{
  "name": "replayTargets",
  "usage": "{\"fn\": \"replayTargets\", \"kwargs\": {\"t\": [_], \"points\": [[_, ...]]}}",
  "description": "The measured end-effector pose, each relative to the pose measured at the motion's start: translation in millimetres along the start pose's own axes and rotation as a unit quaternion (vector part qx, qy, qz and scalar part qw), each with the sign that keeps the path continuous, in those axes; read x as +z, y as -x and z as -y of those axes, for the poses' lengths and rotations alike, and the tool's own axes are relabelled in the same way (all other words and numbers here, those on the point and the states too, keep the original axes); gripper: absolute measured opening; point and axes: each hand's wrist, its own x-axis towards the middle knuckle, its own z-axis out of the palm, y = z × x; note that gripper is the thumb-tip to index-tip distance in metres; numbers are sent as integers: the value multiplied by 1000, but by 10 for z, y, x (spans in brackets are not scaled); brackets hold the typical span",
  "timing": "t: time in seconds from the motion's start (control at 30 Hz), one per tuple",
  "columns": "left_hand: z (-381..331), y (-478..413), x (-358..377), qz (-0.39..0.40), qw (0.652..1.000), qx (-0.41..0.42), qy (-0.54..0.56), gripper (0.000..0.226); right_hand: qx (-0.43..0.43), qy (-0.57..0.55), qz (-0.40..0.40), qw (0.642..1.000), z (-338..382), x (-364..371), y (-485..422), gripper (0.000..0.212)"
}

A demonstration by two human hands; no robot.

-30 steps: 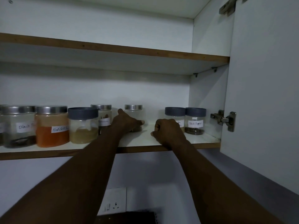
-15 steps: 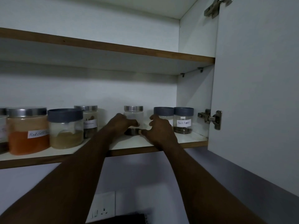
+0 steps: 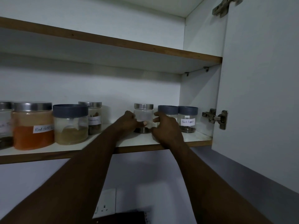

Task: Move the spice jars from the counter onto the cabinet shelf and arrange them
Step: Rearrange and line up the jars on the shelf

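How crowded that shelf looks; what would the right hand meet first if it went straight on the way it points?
Probably the silver-lidded jar that the left hand grips: the right hand has its fingers aimed at its base, perhaps touching. Depth is unclear.

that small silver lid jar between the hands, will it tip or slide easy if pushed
Probably light: the small jar looks nearly empty, with only a dark layer at the bottom. It likely slides readily, since the shelf looks smooth. It may tip if pushed high, being taller than wide; the left hand grips its side.
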Motion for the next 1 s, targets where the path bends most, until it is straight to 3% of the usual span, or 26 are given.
{"fn": "replayTargets", "kwargs": {"t": [0.17,0.27,0.37,0.53,0.63,0.67,0.77,0.8,0.87,1.0], "points": [[-31,-29,9,0,1000,20,-15,51,2,-7,-3,1000,-20,15,-13,57],[-33,17,16,-3,998,8,57,99,3,-22,-16,1000,-13,21,3,47],[-28,56,31,6,1000,-11,3,108,6,-17,-51,999,-6,19,15,48],[-63,52,36,-17,997,-24,-67,84,0,24,-19,1000,15,23,14,65],[-114,74,4,-22,999,-10,-43,33,9,-8,-19,1000,1,1,23,63],[-122,92,-4,-19,1000,-6,-13,38,10,-20,-27,999,-2,-1,30,60],[-115,123,9,-17,998,-28,58,91,3,-20,-63,998,14,3,44,49],[-111,128,19,-19,998,-34,54,97,8,-19,-74,997,19,5,43,47],[-97,122,32,-7,999,-30,39,95,13,-23,-76,997,24,8,40,48],[-89,124,42,-18,1000,0,5,66,8,-11,-69,998,12,18,35,49]]}}
